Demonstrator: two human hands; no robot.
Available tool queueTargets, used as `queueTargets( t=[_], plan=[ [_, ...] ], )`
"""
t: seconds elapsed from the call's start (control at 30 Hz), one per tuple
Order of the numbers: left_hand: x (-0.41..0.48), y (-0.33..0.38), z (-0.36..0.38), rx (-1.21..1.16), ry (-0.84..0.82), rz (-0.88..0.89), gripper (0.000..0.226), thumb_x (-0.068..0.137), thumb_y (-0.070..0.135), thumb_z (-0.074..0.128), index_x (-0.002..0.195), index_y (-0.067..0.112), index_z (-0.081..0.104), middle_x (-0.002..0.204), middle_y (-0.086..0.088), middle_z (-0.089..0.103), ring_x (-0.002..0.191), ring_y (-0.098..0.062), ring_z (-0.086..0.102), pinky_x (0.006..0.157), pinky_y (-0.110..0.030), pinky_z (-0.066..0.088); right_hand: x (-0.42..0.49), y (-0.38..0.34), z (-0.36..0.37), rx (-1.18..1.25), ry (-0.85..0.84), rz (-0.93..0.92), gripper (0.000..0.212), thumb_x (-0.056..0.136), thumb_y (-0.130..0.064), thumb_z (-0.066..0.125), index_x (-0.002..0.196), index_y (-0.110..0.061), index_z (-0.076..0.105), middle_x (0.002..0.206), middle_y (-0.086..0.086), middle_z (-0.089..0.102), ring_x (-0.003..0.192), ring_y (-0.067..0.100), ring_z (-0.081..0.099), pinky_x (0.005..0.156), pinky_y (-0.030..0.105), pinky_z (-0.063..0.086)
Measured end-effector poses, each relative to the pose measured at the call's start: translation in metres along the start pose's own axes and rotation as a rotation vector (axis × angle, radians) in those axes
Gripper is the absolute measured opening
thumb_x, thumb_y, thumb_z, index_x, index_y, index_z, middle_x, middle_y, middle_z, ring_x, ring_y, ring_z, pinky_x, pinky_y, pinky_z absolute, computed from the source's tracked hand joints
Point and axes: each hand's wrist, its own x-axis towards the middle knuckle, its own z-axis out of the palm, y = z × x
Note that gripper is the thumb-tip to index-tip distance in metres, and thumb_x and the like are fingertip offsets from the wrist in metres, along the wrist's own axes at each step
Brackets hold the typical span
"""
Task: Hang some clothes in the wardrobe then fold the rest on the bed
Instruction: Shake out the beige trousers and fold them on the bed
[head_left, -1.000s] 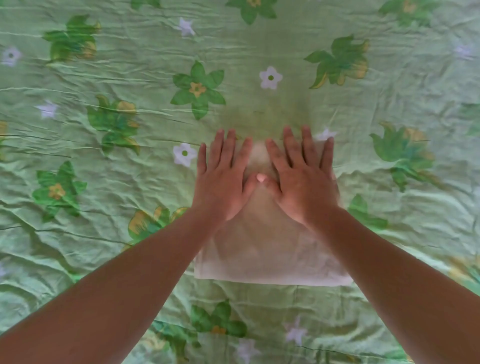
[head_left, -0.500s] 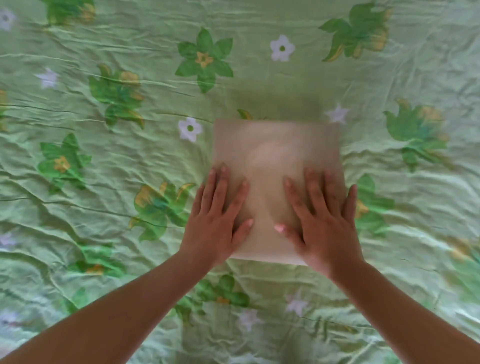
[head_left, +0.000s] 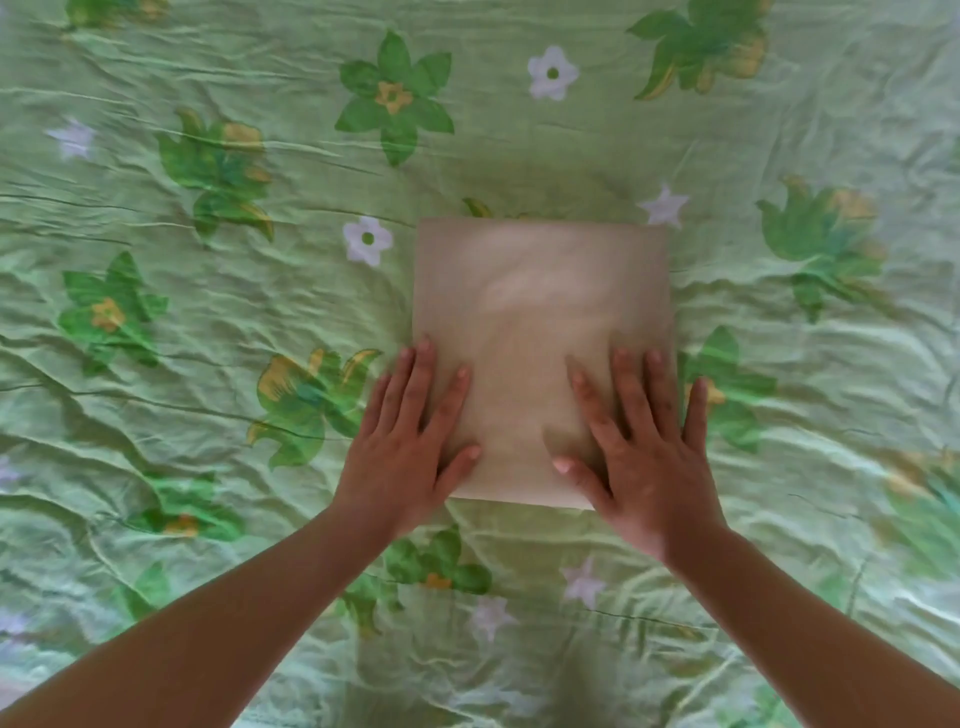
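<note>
A beige garment (head_left: 540, 312), folded into a neat flat rectangle, lies in the middle of the bed. My left hand (head_left: 410, 447) rests flat on its near left corner, fingers spread, partly over the garment's left edge. My right hand (head_left: 639, 452) lies flat on the near right corner, fingers spread, the little finger over the right edge. Neither hand grips the cloth; both palms press down on it.
The bed is covered by a wrinkled light green sheet (head_left: 208, 208) printed with green, yellow and white flowers. It fills the whole view around the garment. No other clothes and no wardrobe are in sight.
Both hands have slid from the garment's far edge back to its near corners and moved apart. Since half a second ago they have barely shifted.
</note>
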Motion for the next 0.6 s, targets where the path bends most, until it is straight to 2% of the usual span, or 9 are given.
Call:
queueTargets(
  t=[0.1,0.2,0.23,0.3,0.37,0.43,0.47,0.53,0.6],
  plan=[
    [0.033,0.003,-0.017,-0.044,0.089,-0.005,0.072,0.097,0.058,0.04,0.157,0.017,0.032,0.164,-0.023,0.017,0.153,-0.039,0.013,0.12,-0.063,0.018,0.027,0.001,-0.017,0.053,0.077,-0.041,0.079,0.096,-0.072,0.026,0.162,-0.028,0.017,0.168,0.018,0.008,0.155,0.042,0.002,0.116,0.074,0.009],
    [0.107,0.001,-0.036,0.008,0.181,0.014,0.067,0.101,0.053,0.036,0.159,0.021,0.024,0.166,-0.02,0.014,0.154,-0.037,0.008,0.121,-0.061,0.013,0.093,0.005,-0.036,0.026,0.144,-0.032,0.078,0.099,-0.072,0.019,0.162,-0.027,0.011,0.169,0.017,0.004,0.154,0.042,-0.001,0.119,0.069,0.004],
    [0.131,-0.001,-0.041,0.023,0.148,-0.007,0.066,0.102,0.054,0.032,0.159,0.022,0.021,0.166,-0.018,0.014,0.155,-0.036,0.008,0.121,-0.06,0.012,0.115,0.008,-0.041,0.005,0.128,-0.01,0.079,0.099,-0.073,0.016,0.162,-0.027,0.006,0.169,0.017,0.003,0.154,0.042,-0.003,0.119,0.068,0.003],
    [0.166,-0.005,-0.044,0.064,-0.017,-0.054,0.068,0.102,0.058,0.024,0.16,0.024,0.015,0.166,-0.014,0.016,0.154,-0.033,0.01,0.122,-0.057,0.011,0.147,0.016,-0.045,-0.047,0.041,0.044,0.081,0.097,-0.075,0.009,0.161,-0.027,-0.005,0.169,0.015,0.002,0.155,0.039,-0.007,0.12,0.066,-0.001],
    [0.176,-0.008,-0.038,0.122,-0.142,-0.052,0.069,0.102,0.061,0.019,0.16,0.026,0.01,0.166,-0.013,0.016,0.153,-0.032,0.012,0.123,-0.055,0.013,0.159,0.021,-0.039,-0.077,-0.083,0.076,0.083,0.095,-0.076,0.002,0.161,-0.027,-0.007,0.17,0.011,0.002,0.155,0.036,-0.006,0.121,0.065,0.0],
    [0.174,-0.007,-0.037,0.163,-0.183,-0.043,0.07,0.102,0.062,0.017,0.16,0.024,0.008,0.163,-0.015,0.019,0.15,-0.034,0.018,0.121,-0.055,0.018,0.157,0.02,-0.038,-0.064,-0.135,0.089,0.084,0.094,-0.075,0.004,0.162,-0.025,0.001,0.168,0.013,0.009,0.154,0.038,0.006,0.122,0.06,0.009],
    [0.17,-0.006,-0.04,0.183,-0.19,-0.036,0.07,0.101,0.062,0.018,0.159,0.023,0.009,0.158,-0.016,0.025,0.144,-0.036,0.025,0.116,-0.054,0.025,0.154,0.018,-0.041,-0.066,-0.134,0.084,0.083,0.095,-0.073,0.009,0.162,-0.023,0.007,0.164,0.016,0.018,0.15,0.04,0.016,0.119,0.057,0.019],
    [0.166,-0.005,-0.051,0.195,-0.185,-0.011,0.068,0.1,0.061,0.025,0.155,0.021,0.02,0.142,-0.016,0.038,0.129,-0.035,0.038,0.101,-0.051,0.038,0.148,0.014,-0.053,-0.086,-0.123,0.062,0.078,0.098,-0.068,0.023,0.158,-0.018,0.02,0.148,0.021,0.038,0.133,0.042,0.036,0.104,0.052,0.036],
    [0.166,-0.007,-0.068,0.108,-0.243,0.006,0.064,0.097,0.058,0.042,0.148,0.021,0.03,0.131,-0.013,0.045,0.121,-0.034,0.043,0.088,-0.047,0.044,0.143,0.014,-0.068,-0.067,-0.138,0.031,0.07,0.097,-0.062,0.04,0.149,-0.015,0.032,0.133,0.019,0.047,0.12,0.039,0.044,0.094,0.049,0.043]
  ],
)
